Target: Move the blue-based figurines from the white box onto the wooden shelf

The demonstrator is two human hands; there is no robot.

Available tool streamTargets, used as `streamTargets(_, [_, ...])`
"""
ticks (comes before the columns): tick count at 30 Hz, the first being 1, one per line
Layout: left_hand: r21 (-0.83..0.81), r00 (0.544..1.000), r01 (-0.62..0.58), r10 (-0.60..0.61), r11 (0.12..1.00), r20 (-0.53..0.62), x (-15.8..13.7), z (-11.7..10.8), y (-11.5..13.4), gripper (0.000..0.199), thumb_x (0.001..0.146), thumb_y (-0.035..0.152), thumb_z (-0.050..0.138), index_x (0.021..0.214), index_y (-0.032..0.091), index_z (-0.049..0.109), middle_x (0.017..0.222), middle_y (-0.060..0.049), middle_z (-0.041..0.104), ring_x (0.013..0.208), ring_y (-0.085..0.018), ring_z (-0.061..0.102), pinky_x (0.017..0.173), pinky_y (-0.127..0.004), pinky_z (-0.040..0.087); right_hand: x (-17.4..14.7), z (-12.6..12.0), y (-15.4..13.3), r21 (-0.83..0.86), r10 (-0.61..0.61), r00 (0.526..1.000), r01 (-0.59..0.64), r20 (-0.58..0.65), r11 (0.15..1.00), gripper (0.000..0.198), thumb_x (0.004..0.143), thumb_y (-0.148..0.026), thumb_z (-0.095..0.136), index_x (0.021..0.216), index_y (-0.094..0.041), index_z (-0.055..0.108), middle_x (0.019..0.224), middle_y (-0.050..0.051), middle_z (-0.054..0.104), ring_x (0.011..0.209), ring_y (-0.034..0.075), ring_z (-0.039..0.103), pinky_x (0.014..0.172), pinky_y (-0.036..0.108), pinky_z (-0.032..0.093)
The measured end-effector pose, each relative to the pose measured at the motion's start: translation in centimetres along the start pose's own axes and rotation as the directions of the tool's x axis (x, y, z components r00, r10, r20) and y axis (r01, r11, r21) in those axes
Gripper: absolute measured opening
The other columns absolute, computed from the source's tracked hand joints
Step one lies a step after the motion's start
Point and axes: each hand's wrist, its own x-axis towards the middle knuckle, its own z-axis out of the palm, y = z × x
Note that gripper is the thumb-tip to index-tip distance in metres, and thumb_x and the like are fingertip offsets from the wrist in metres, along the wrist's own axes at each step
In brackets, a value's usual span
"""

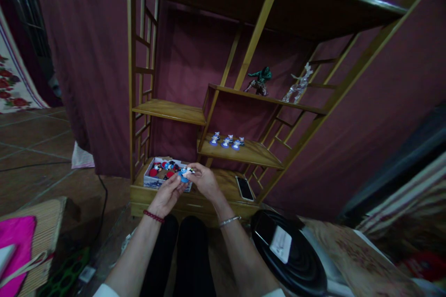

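Between my two hands is a small white figurine on a blue base (185, 174). My left hand (169, 195) grips it by the base, while the fingers of my right hand (205, 181) pinch its upper side. Just behind my left hand sits an open cardboard box (150, 181) with several red, blue and black figurines (169, 165) inside; my hands cover part of its front right corner. On the shelf beyond, several small white figurines (226, 141) with purple-blue bases stand in two rows.
A wooden shelf unit (174, 110) rises in front of me. Its upper ledge carries a dark green figure (259, 81) and a clear deer-like ornament (299, 86). A phone (245, 188) lies on the bottom board. At my right is a round black object (292, 260).
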Motion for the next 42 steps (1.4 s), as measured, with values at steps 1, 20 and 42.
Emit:
streamTargets(1, [-0.001,1.000,0.004,-0.004,1.000,-0.002,0.0,0.0,0.0,0.015,0.068,0.014,0.064,0.083,0.013,0.063,0.080,-0.004,0.065,0.073,-0.010,0.058,0.079,-0.025,0.044,0.0,-0.1,-0.1,-0.027,-0.008,1.000,0.009,0.007,1.000,0.021,0.064,-0.023,0.058,0.085,-0.021,0.060,0.077,-0.001,0.064,0.067,0.014,0.059,0.062,0.024,0.048])
streamTargets(20, [-0.052,0.998,0.025,-0.022,0.998,0.063,-0.2,-0.4,-0.7,0.021,0.068,0.016,0.064,0.089,0.015,0.061,0.088,-0.002,0.064,0.078,-0.010,0.058,0.080,-0.025,0.045,-0.4,-1.3,-2.6,-0.455,-0.191,0.962,0.263,0.197,0.851,0.019,0.073,-0.022,0.055,0.090,-0.023,0.064,0.081,0.001,0.061,0.072,0.014,0.055,0.063,0.022,0.042])
streamTargets(42, [-0.019,0.996,-0.056,0.057,0.998,0.073,-0.3,-0.7,-1.7,0.036,0.069,0.016,0.063,0.105,0.020,0.058,0.104,-0.003,0.062,0.095,-0.013,0.055,0.093,-0.028,0.036,-0.7,-0.6,-2.9,-0.660,-0.120,0.978,0.204,0.170,0.723,0.020,0.075,-0.029,0.054,0.091,-0.020,0.062,0.081,0.003,0.061,0.068,0.011,0.054,0.063,0.020,0.038])
